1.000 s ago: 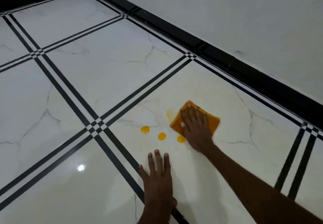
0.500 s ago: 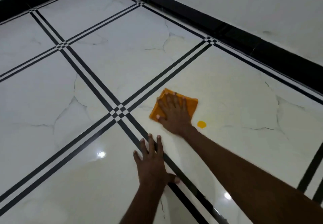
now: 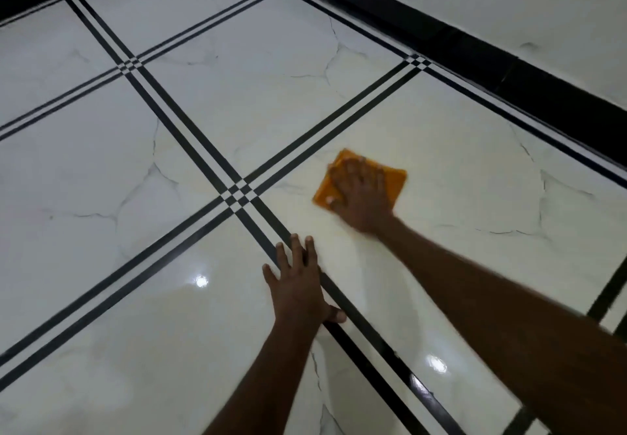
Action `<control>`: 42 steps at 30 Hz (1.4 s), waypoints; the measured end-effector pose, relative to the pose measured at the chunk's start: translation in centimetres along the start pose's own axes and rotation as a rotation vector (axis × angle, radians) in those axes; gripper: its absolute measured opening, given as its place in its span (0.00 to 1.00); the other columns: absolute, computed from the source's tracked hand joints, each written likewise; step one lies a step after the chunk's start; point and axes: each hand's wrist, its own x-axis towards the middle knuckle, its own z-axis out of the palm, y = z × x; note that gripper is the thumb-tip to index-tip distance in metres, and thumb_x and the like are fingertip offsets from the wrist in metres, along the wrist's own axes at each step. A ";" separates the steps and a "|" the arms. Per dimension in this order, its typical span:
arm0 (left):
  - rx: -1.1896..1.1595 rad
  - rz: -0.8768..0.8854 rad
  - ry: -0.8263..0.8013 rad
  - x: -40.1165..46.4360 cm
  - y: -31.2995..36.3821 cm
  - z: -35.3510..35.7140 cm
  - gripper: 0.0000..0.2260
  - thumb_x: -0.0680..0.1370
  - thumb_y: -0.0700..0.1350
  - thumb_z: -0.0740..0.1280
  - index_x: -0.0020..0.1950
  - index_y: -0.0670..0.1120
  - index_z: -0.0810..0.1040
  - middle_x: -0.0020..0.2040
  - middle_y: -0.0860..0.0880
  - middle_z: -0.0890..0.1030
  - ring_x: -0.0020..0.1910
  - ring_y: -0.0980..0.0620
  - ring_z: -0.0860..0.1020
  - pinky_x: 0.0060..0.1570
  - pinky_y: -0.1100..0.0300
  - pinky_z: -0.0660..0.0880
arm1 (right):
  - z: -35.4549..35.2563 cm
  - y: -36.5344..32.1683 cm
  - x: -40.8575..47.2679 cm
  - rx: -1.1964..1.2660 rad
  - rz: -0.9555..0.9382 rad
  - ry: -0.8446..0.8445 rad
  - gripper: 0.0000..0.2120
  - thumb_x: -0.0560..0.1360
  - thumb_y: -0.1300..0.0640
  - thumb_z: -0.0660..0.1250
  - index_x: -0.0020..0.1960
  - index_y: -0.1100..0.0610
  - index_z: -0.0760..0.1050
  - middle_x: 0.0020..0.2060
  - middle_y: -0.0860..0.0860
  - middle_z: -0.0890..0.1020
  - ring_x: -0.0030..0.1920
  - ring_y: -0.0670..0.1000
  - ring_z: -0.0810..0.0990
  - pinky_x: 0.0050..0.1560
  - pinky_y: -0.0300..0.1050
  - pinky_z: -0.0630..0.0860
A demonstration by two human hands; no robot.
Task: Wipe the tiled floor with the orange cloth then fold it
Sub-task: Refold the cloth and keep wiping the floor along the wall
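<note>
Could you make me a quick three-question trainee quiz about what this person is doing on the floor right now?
1. True or false: the right hand presses the orange cloth flat on the tiled floor.
2. What does the left hand rest on? A) the cloth B) the floor, across a black stripe C) the wall
3. Fill in: the cloth lies ___ of the nearest stripe crossing.

Key: 1 true; 2 B; 3 right.
</note>
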 end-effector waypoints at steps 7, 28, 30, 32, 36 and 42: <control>0.022 -0.002 0.015 -0.1 0.0 0.0 0.66 0.61 0.70 0.75 0.81 0.48 0.34 0.81 0.44 0.35 0.80 0.37 0.39 0.74 0.35 0.52 | 0.4 14.3 -14.8 -0.007 0.147 0.014 0.37 0.79 0.31 0.45 0.82 0.51 0.59 0.79 0.62 0.64 0.79 0.67 0.60 0.74 0.67 0.56; 0.085 0.048 -0.009 0.5 0.0 -0.4 0.65 0.62 0.69 0.76 0.81 0.47 0.35 0.81 0.43 0.36 0.80 0.36 0.40 0.74 0.34 0.56 | -1.9 15.2 -5.6 0.095 0.367 0.066 0.41 0.75 0.32 0.43 0.83 0.52 0.57 0.81 0.61 0.60 0.80 0.67 0.56 0.78 0.71 0.50; 0.080 0.056 -0.010 0.5 -0.5 -0.4 0.65 0.62 0.69 0.75 0.81 0.48 0.34 0.81 0.43 0.36 0.80 0.37 0.39 0.74 0.34 0.55 | -0.4 8.6 -4.0 0.055 0.235 0.103 0.37 0.76 0.36 0.48 0.81 0.51 0.62 0.80 0.61 0.64 0.79 0.68 0.60 0.77 0.73 0.53; 0.072 0.051 -0.011 0.3 -0.8 -0.6 0.65 0.62 0.69 0.75 0.81 0.49 0.34 0.81 0.44 0.35 0.80 0.37 0.39 0.75 0.34 0.55 | 1.1 3.5 -7.8 0.032 0.067 0.124 0.35 0.77 0.38 0.52 0.81 0.51 0.63 0.79 0.60 0.65 0.79 0.67 0.62 0.76 0.73 0.56; 0.071 0.058 0.001 0.3 -0.4 -0.7 0.65 0.62 0.69 0.75 0.81 0.49 0.34 0.81 0.44 0.36 0.80 0.38 0.39 0.75 0.35 0.55 | 1.3 7.8 -17.1 0.010 0.017 0.042 0.35 0.79 0.37 0.52 0.84 0.46 0.53 0.83 0.55 0.57 0.82 0.62 0.54 0.79 0.68 0.50; 0.052 0.038 -0.018 0.8 0.9 -0.9 0.67 0.60 0.69 0.77 0.80 0.45 0.33 0.80 0.40 0.35 0.79 0.36 0.39 0.75 0.35 0.56 | -2.3 13.5 -7.0 0.077 0.368 0.032 0.38 0.77 0.33 0.43 0.84 0.47 0.49 0.83 0.58 0.54 0.82 0.64 0.50 0.78 0.68 0.44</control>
